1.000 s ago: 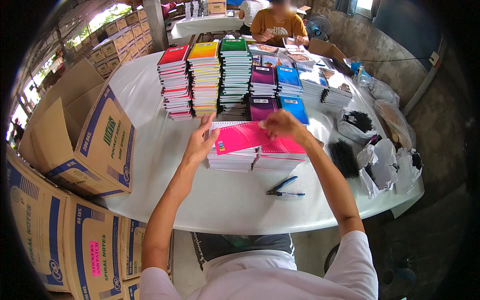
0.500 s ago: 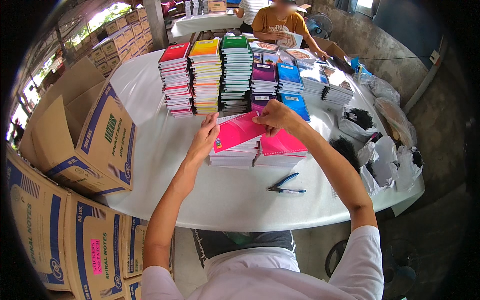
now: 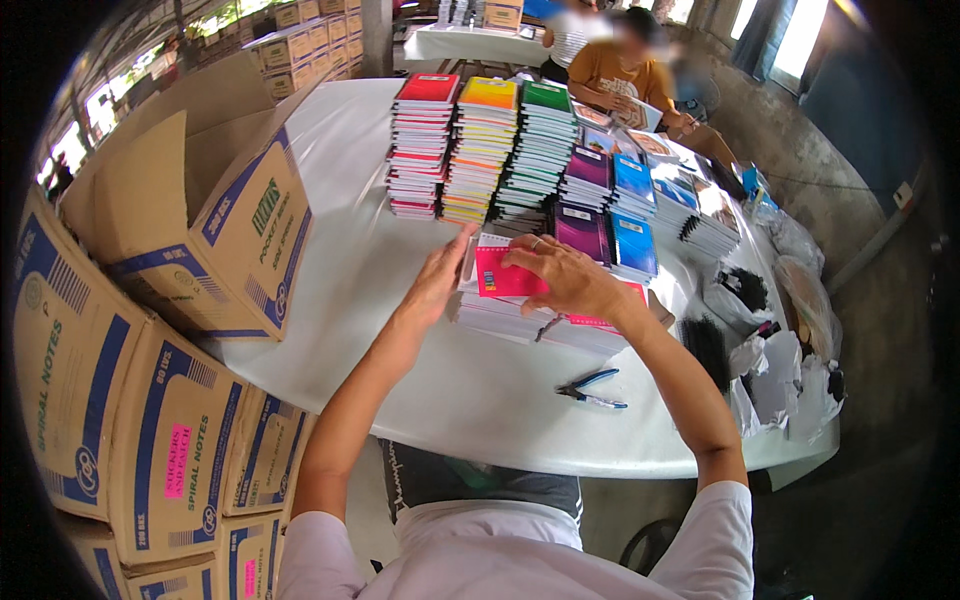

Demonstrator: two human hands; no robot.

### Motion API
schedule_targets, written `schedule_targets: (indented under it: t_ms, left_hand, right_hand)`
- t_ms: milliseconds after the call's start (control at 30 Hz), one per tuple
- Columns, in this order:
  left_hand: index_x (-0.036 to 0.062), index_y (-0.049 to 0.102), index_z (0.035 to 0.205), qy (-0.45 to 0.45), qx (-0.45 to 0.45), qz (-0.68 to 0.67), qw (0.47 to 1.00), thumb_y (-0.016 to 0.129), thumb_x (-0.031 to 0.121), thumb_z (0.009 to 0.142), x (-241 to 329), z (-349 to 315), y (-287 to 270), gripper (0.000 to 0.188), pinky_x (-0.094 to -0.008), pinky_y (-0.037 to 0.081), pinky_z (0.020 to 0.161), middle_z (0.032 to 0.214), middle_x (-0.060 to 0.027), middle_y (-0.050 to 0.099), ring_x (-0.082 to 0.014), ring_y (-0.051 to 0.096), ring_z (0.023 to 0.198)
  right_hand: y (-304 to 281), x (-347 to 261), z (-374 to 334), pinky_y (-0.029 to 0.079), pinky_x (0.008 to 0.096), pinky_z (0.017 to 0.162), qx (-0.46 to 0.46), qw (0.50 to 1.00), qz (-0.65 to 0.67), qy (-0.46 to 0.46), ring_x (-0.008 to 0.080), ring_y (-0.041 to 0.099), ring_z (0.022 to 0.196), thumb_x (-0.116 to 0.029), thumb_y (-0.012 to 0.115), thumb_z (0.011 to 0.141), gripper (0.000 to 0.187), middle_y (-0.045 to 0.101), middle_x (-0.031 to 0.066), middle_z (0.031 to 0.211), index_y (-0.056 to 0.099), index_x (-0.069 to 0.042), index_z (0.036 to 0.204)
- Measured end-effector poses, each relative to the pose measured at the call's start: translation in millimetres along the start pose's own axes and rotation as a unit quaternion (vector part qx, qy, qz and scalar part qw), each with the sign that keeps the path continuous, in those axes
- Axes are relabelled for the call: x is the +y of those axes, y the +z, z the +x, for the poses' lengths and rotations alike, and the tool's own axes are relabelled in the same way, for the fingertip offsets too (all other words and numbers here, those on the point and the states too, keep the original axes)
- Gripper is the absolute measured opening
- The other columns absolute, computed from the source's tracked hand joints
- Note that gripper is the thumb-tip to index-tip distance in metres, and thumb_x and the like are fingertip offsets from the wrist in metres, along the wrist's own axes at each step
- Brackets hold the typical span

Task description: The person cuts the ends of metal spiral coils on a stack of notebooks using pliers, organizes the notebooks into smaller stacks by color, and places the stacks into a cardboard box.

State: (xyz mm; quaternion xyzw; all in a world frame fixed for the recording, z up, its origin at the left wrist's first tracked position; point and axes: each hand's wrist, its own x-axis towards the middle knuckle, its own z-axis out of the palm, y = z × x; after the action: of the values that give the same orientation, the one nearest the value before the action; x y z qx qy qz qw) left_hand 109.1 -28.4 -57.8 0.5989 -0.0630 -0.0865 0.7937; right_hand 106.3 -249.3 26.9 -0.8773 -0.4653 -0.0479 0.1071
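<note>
- Far left: stacked cardboard cartons (image 3: 150, 440) on the floor, plus one open carton (image 3: 215, 225) sitting on the white bench (image 3: 480, 400), flaps up.
- Left arm comes up from the lower edge, forearm angled toward the middle of the bench, wrist nearly straight.
- Left hand (image 3: 437, 280): fingers extended and pressed together, flat, edge-on against the left side of the low notebook pile (image 3: 520, 310). Touching it, not gripping.
- Pile sits mid-bench, just in front of the tall stacks; top item is a pink spiral notebook (image 3: 510, 275), lying flat, spiral edge to the far side.
- Right arm comes in from the lower right, elbow bent, forearm crossing over the right part of the pile.
- Right hand (image 3: 570, 280): palm down on the pink notebook, fingers slightly curled and a bit spread, fingertips on the cover. Ring visible on one finger. Can't tell if the thumb is hooked under the cover.
- Behind the pile: tall stacks of notebooks (image 3: 480, 150) with red, yellow and green tops, then lower purple and blue stacks (image 3: 610, 200) to the right.
- Near bench edge, right of the arms: blue-handled pliers (image 3: 592, 390), lying apart from the pile.
- Right end of bench: plastic bags (image 3: 780, 370) with dark contents.
- Far side: another person in an orange shirt (image 3: 625, 75) seated at the bench.
</note>
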Motion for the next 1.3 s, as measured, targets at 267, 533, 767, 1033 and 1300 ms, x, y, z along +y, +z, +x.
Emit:
schedule_targets:
  t_ms: [267,533,767,1033,1300]
  left_hand:
    - [0.0029,0.033,0.144,0.102,-0.041,-0.022,0.994,0.04,0.048,0.099,-23,3,-3,0.064,-0.0311,0.025,0.11,0.146,-0.0082,0.039,-0.0159,0.034,0.134]
    - [0.0026,0.026,0.147,0.097,-0.063,0.038,0.993,0.046,0.053,0.094,-24,0,-15,0.075,-0.0333,0.022,0.112,0.153,-0.0072,0.027,-0.0163,0.026,0.138]
    - [0.0122,0.018,0.151,0.095,-0.173,0.025,0.98,0.074,0.022,0.08,-24,-1,-32,0.091,-0.0271,0.03,0.104,0.144,-0.0066,0.038,-0.0132,0.039,0.125]
    - [0.014,0.016,0.151,0.078,-0.169,0.021,0.982,0.077,0.011,0.075,-20,-2,-29,0.098,-0.0272,0.03,0.106,0.142,-0.007,0.04,-0.0144,0.04,0.126]
    - [0.0145,0.016,0.152,0.114,-0.17,0.035,0.978,0.072,0.007,0.078,-19,-1,-27,0.092,-0.0272,0.027,0.108,0.148,-0.0069,0.034,-0.0154,0.037,0.13]
  right_hand:
    - [16,-2,19,0.042,0.0415,0.094,0.065,0.997,-0.034,-0.017,0.0313,0.054,0.109,-0.031,0.078,0.071,0.05,0.057,0.0132,0.116,0.058,-0.002,0.106]
    - [8,1,34,0.049,0.0391,0.079,-0.002,0.998,0.06,0.024,0.0306,0.062,0.088,-0.019,0.076,0.073,0.04,0.064,0.0129,0.091,0.057,0.0,0.102]
    - [10,4,31,0.05,0.0395,0.076,0.022,0.998,0.056,-0.002,0.0342,0.062,0.086,-0.018,0.075,0.075,0.039,0.065,0.0172,0.093,0.057,0.0,0.105]
    - [10,9,29,0.05,0.041,0.081,0.018,0.998,0.001,-0.063,0.0356,0.062,0.092,-0.022,0.074,0.078,0.041,0.064,0.0184,0.1,0.054,0.001,0.106]
    - [8,15,32,0.048,0.0413,0.077,-0.019,0.997,0.066,-0.038,0.0319,0.06,0.086,-0.021,0.071,0.081,0.035,0.062,0.0141,0.093,0.055,-0.001,0.105]
